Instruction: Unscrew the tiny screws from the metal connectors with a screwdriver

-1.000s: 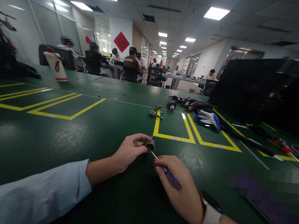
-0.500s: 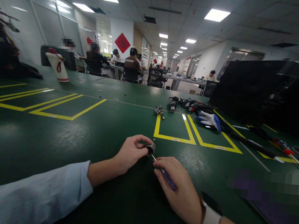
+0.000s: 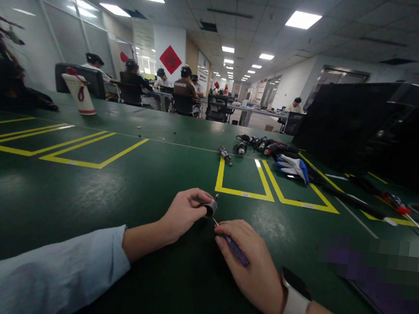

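Basically, both hands are occupied over the green table [image 3: 178, 166]. Left hand [image 3: 182, 216]: thumb and fingers pinched round a small cup-shaped metal part [image 3: 210, 207], open end facing down toward the wearer, thin stem sticking up at the back. Part is up front between the hands, just left of the right fingertips. Right hand [image 3: 243, 260]: closed on a screwdriver [image 3: 237, 251], purple handle under the palm, thin shaft pointing up-left at the part's mouth. Can't tell if the tip touches it, too small. Pale-strapped watch [image 3: 293, 311] on the right wrist

Beyond the hands: more metal parts [image 3: 225, 155] close together at the top left corner of a yellow tape outline [image 3: 245, 194]. Right of those, dark tools with red bits [image 3: 276, 148], then a white and blue glove [image 3: 293, 168] just in front. Far right, a red-handled screwdriver [image 3: 395, 202]. Far left, white and red cup [image 3: 78, 95], tilted-looking. Background: people sitting at desks, one in a brown top [image 3: 184, 88]
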The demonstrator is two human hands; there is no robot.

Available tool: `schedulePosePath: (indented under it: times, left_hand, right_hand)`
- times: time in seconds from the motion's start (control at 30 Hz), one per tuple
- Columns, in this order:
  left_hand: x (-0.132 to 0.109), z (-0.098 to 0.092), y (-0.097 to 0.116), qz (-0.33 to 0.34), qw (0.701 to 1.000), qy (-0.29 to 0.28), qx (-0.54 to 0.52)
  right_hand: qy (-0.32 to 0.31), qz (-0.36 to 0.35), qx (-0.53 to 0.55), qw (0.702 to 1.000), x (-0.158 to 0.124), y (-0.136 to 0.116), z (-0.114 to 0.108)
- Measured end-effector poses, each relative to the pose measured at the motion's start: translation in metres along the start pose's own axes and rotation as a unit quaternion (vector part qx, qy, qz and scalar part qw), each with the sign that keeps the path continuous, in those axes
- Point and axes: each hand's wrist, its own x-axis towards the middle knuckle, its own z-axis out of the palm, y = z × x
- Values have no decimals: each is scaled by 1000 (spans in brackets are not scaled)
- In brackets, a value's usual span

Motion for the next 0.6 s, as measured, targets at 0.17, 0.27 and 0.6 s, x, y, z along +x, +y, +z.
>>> schedulePosePath:
  times: [0.17, 0.27, 0.6]
  left_hand:
    - [2, -1, -1, -17, 1000, 11, -5]
    - [1, -1, 1, -38, 999, 4, -8]
    - [1, -1, 3, -61, 998, -16, -5]
  right_hand:
    - [73, 47, 0, 996, 0, -2, -6]
    - [90, 118, 13, 989, 4, 1, -8]
    - [45, 150, 35, 987, 6, 3, -5]
